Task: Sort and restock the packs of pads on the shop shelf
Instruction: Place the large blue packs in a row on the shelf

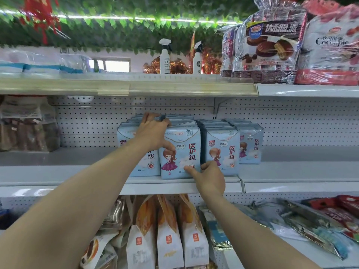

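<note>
r hand low by the mid shelf lip: thumb on the face, fingers curled round the lower-right corner of the front pack of pads, pinching it. l hand higher, fingers hooked over that pack's top, thumb on its front. pack upright at shelf front, just beside neighbour packs each side; more lined up behind, pegboard at back.
</note>
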